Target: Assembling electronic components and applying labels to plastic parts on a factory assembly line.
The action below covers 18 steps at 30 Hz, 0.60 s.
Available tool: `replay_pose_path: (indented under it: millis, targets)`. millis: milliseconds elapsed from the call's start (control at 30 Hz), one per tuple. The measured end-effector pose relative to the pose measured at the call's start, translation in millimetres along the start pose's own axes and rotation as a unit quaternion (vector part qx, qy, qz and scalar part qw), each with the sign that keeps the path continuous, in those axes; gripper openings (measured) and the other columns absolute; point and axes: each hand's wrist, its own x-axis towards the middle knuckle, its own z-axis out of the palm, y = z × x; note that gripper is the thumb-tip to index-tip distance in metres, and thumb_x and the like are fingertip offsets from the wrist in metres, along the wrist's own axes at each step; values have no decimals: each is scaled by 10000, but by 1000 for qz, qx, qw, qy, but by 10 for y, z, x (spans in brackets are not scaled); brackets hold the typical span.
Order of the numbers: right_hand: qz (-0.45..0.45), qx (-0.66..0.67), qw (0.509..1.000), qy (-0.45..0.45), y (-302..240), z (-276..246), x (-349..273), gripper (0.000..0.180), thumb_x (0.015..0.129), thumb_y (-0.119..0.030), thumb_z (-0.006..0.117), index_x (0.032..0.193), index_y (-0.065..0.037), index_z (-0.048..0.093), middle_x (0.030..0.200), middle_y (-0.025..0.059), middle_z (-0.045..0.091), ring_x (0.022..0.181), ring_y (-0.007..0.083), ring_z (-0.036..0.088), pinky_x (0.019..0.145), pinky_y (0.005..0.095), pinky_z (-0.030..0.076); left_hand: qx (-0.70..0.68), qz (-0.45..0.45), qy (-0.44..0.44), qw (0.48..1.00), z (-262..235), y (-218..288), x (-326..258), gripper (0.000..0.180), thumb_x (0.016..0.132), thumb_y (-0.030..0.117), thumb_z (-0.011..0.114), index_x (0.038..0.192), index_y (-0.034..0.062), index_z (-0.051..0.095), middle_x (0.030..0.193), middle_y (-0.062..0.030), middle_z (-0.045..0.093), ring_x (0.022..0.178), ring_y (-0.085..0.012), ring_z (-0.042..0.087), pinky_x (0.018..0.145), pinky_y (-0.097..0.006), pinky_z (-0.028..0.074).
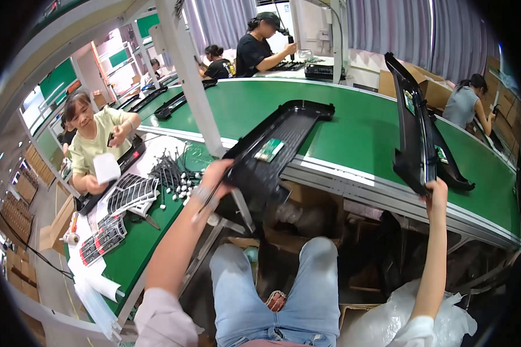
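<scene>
My left hand (pixel 217 174) is closed on the near left corner of a long black plastic housing (pixel 289 130). This housing is tilted, its far end over the green conveyor belt, and a small green circuit board (pixel 270 150) lies in it. On the right, my right hand (pixel 437 194) grips the near end of a second black plastic housing (pixel 408 136), which is tipped up on its side above the belt. Behind that one, another black housing (pixel 454 173) with a small green board lies on the belt.
The green conveyor belt (pixel 353 144) runs across in front of me. At left, a side table holds black cables with white plugs (pixel 176 173) and curved black strips (pixel 130 194). A metal post (pixel 194 81) rises beside my left arm. Co-workers sit around; cardboard boxes (pixel 307 217) are below.
</scene>
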Motion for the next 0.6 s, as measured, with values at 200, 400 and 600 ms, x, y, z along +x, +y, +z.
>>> replay_pose_path:
  millis: [200,400,600]
  targets:
    - [-88,-27,996,-20,-355,-584,-923,356,813,-9,499,1142,60,616,984,32,644,857,104,579,802,251,459,70,116,55,989,875,-226,1694,568,994,539,456,1282,56,535,1295,-166,586,1182,-330,567,928,-602,440]
    - [-168,-184,967,-47,-428,-565,-1250,450,858,-30,556,1290,97,548,1114,69,645,981,134,562,910,258,413,179,270,-95,941,1090,-220,870,714,993,628,343,1402,51,437,1436,-164,469,1340,-293,453,1084,-415,354]
    - [-242,-301,899,-207,-475,-377,-1286,337,743,-43,616,1056,70,674,925,122,703,820,175,645,778,277,478,-176,-25,-517,837,101,-154,-957,796,939,669,378,1446,56,405,1416,-224,494,1302,-433,473,1016,-522,443]
